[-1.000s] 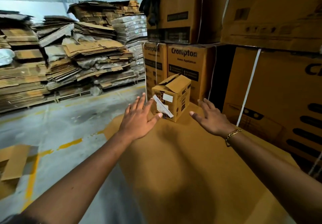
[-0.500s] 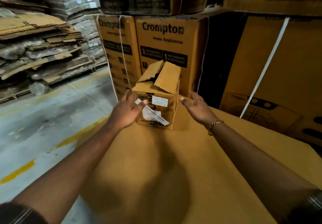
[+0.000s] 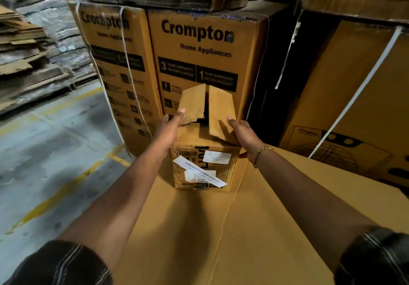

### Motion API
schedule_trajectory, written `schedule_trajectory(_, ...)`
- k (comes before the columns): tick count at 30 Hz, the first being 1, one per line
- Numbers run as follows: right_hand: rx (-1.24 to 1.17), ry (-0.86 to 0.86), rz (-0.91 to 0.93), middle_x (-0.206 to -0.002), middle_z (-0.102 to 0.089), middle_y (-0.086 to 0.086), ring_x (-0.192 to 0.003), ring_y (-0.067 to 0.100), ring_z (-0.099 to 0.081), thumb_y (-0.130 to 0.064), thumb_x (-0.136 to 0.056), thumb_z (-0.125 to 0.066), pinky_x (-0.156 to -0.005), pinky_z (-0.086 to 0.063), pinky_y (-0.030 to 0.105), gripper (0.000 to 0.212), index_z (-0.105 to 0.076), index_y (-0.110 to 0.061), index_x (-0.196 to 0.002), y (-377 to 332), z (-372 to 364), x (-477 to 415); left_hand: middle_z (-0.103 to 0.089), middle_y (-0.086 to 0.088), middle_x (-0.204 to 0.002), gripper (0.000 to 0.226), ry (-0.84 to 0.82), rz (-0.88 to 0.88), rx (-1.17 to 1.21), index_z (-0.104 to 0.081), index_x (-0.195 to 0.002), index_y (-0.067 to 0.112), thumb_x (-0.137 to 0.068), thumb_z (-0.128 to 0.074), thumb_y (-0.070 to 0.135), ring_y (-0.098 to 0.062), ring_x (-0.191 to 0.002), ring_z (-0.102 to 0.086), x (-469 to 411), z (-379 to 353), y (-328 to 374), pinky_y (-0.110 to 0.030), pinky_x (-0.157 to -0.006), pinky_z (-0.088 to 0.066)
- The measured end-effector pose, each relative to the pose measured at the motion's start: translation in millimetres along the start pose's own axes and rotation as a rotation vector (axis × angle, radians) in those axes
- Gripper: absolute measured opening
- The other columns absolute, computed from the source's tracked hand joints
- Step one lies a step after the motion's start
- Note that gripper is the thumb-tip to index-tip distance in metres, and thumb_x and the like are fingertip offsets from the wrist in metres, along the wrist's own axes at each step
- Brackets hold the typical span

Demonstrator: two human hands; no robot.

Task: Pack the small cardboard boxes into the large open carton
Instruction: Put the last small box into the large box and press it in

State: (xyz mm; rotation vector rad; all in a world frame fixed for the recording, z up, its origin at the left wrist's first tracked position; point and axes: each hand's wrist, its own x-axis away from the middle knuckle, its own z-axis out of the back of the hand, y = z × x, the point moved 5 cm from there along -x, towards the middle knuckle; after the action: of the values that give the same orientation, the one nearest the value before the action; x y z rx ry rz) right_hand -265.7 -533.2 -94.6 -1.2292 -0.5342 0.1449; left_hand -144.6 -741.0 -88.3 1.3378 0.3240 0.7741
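Note:
A small cardboard box [image 3: 200,167] stands on a broad flat cardboard surface [image 3: 276,218] in front of me. Its top flaps stick up, leaving a dark gap between them. White labels and a loose paper strip cover its near face. My left hand [image 3: 169,129] lies with straight fingers against the box's upper left edge, fingertips at the left flap. My right hand [image 3: 242,133], a gold bracelet on its wrist, rests with straight fingers on the right flap and upper right edge. No large open carton is in view.
Strapped Crompton cartons [image 3: 205,47] are stacked right behind the small box, with more big cartons [image 3: 358,98] to the right. Piles of flattened cardboard [image 3: 28,63] stand at the left, beyond a concrete floor [image 3: 55,151] with yellow lines.
Both hands have reached forward from short of the box and closed in on its two upper sides. The view has moved closer and tilted down.

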Motion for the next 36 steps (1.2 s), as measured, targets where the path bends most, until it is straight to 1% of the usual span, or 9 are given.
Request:
schedule_trajectory(3, -0.073, -0.01, -0.081, -0.142, -0.052, 0.008, -0.119, 0.03, -0.056, -0.074, -0.08, -0.06, -0.096, -0.05, 0.051, 0.088, -0.032, -0.03, -0.151, 3.3, -11.2, -12.8, -0.04, -0.011, -0.156, 0.104, -0.11, 0.135, 0.038, -0.04, -0.15, 0.03, -0.067, -0.052, 0.092, -0.037, -0.139, -0.04, -15.0, -11.2, -5.9, -0.06, -0.115, -0.026)
schedule_trajectory(7, -0.164, 0.011, -0.151, -0.109, -0.068, 0.005, -0.089, 0.026, -0.069, -0.074, -0.073, -0.069, -0.052, -0.055, 0.03, 0.078, -0.047, -0.033, -0.134, 10.8, -17.9, -18.1, -0.049, -0.017, -0.148, 0.097, -0.145, 0.212, 0.075, -0.048, -0.144, 0.023, -0.07, -0.062, 0.084, -0.036, -0.133, -0.047, -27.1, -19.6, -19.8, -0.056, -0.115, -0.029)
schedule_trajectory(9, -0.192, 0.024, -0.17, -0.105, -0.07, 0.005, -0.089, 0.027, -0.07, -0.072, -0.07, -0.073, -0.057, -0.056, 0.033, 0.074, -0.053, -0.031, -0.128, 15.5, -19.5, -23.0, -0.048, -0.016, -0.149, 0.097, -0.151, 0.224, 0.065, -0.049, -0.144, 0.023, -0.068, -0.066, 0.082, -0.037, -0.135, -0.044, -29.8, -19.7, -22.9, -0.057, -0.116, -0.026)
schedule_trajectory(13, -0.197, 0.067, -0.156, -0.11, -0.071, 0.008, -0.098, 0.032, -0.069, -0.065, -0.071, -0.078, -0.089, -0.056, 0.05, 0.054, -0.057, -0.028, -0.105, 18.2, -23.2, -29.7, -0.039, -0.015, -0.156, 0.094, -0.126, 0.237, 0.028, -0.047, -0.145, 0.021, -0.072, -0.068, 0.076, -0.037, -0.143, -0.034, -28.2, -14.9, -23.7, -0.056, -0.116, -0.022)
schedule_trajectory(16, -0.249, 0.051, -0.119, -0.109, -0.071, 0.008, -0.094, 0.03, -0.071, -0.058, -0.077, -0.078, -0.082, -0.06, 0.048, 0.052, -0.057, -0.026, -0.112, 17.5, -22.1, -21.5, -0.053, -0.012, -0.145, 0.084, -0.118, 0.201, 0.084, -0.049, -0.142, 0.017, -0.077, -0.07, 0.068, -0.029, -0.115, -0.056, -18.0, -14.5, -20.1, -0.044, -0.1, -0.039)
schedule_trajectory(18, -0.259, 0.052, -0.066, -0.11, -0.071, 0.007, -0.094, 0.028, -0.072, -0.056, -0.079, -0.077, -0.076, -0.062, 0.042, 0.055, -0.053, -0.028, -0.12, 16.6, -15.2, -9.5, -0.055, -0.011, -0.142, 0.083, -0.098, 0.152, 0.138, -0.044, -0.145, 0.018, -0.08, -0.07, 0.064, -0.02, -0.093, -0.055, -5.2, -18.0, -15.7, -0.036, -0.089, -0.037)
schedule_trajectory(22, -0.211, 0.088, 0.052, -0.115, -0.069, 0.003, -0.098, 0.023, -0.07, -0.06, -0.079, -0.074, -0.074, -0.06, 0.036, 0.065, -0.049, -0.032, -0.132, 12.3, 15.6, 22.1, -0.047, -0.008, -0.151, 0.1, -0.045, 0.083, 0.159, -0.03, -0.155, 0.024, -0.076, -0.068, 0.071, -0.032, -0.134, -0.045, 25.3, -32.5, -8.0, -0.047, -0.108, -0.034)
schedule_trajectory(28, -0.203, 0.155, 0.168, -0.116, -0.068, -0.007, -0.106, 0.018, -0.066, -0.061, -0.079, -0.073, -0.093, -0.057, 0.043, 0.063, -0.05, -0.037, -0.132, 10.1, 92.9, 88.9, -0.059, 0.002, -0.134, 0.086, -0.127, -0.067, 0.242, -0.043, -0.147, 0.028, -0.076, -0.07, 0.069, -0.025, -0.123, -0.055, 91.5, -79.1, 19.9, -0.037, -0.091, -0.042)
schedule_trajectory(36, -0.183, 0.312, 0.14, -0.125, -0.065, -0.003, -0.106, 0.019, -0.066, -0.069, -0.073, -0.072, -0.079, -0.058, 0.037, 0.09, -0.038, -0.036, -0.149, 47.2, 220.3, 220.7, -0.049, 0.001, -0.146, 0.097, -0.268, -0.142, 0.203, -0.03, -0.154, 0.031, -0.075, -0.063, 0.077, -0.021, -0.119, -0.055, 220.6, -169.7, 40.0, -0.043, -0.096, -0.048)
